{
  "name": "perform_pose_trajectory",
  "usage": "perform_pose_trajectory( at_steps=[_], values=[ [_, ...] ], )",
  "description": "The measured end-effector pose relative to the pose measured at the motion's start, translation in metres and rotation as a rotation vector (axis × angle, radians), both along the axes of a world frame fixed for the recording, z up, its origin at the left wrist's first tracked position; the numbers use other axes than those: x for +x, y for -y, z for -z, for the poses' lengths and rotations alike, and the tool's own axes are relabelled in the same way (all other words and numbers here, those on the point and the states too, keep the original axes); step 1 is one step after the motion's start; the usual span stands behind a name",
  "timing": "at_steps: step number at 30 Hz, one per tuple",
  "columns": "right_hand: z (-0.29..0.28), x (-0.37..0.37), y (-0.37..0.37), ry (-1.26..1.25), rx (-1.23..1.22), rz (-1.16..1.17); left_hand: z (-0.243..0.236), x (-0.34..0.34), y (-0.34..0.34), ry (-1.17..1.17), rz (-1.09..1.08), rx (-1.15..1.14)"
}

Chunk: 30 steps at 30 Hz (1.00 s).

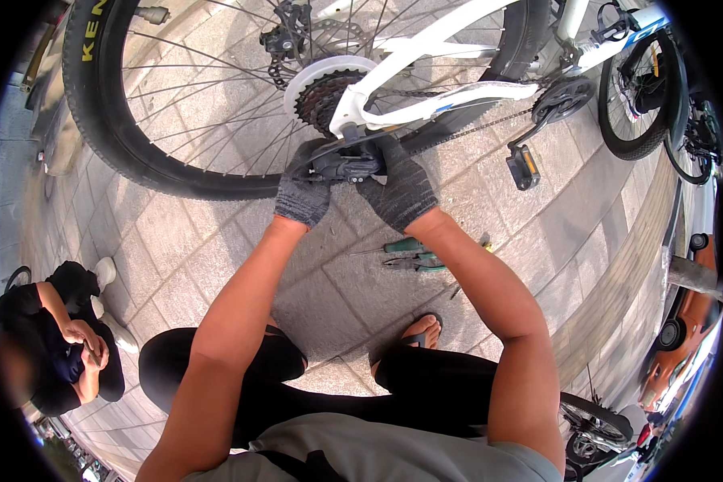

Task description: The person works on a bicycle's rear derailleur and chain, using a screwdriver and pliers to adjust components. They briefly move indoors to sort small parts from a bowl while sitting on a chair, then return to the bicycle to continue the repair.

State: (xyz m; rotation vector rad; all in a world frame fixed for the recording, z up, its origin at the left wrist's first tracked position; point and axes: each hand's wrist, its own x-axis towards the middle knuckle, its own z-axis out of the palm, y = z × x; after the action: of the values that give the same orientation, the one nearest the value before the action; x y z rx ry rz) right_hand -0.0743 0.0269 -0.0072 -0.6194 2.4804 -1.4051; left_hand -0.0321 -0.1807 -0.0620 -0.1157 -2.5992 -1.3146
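Note:
A white bicycle frame [438, 104] stands before me, its rear wheel with a black tyre [96, 120] and a cassette [325, 98] behind a pale plastic disc. Both my hands wear grey knit gloves. Just below the rear axle sits a black rear derailleur [347, 165]. From its left side my left hand [304, 185] closes around it, fingers partly hidden. On the other side my right hand [398, 181] grips it too, its fingertips behind the part. The chain [474, 128] runs from there toward the crank [562, 100].
Green-handled pliers [414, 263] and a green-handled screwdriver [402, 245] lie on the paving [321, 293] between my forearms. A pedal [523, 167] juts out on the right. At the left a person [64, 337] sits with hands together. Other bicycles [643, 96] and an orange vehicle [683, 329] stand at right.

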Motion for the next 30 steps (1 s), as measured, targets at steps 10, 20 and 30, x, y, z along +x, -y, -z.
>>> perform_pose_trajectory(
  at_steps=[10,20,30],
  values=[
    [0.016,0.001,-0.002,-0.125,-0.015,0.017,0.005,0.004,-0.008,0.091,-0.056,0.227],
    [0.003,-0.001,-0.001,-0.098,-0.019,0.002,0.013,0.004,-0.008,0.062,-0.089,0.173],
    [0.007,-0.002,-0.003,-0.136,-0.044,0.015,0.015,0.011,-0.002,0.195,-0.049,0.392]
  ],
)
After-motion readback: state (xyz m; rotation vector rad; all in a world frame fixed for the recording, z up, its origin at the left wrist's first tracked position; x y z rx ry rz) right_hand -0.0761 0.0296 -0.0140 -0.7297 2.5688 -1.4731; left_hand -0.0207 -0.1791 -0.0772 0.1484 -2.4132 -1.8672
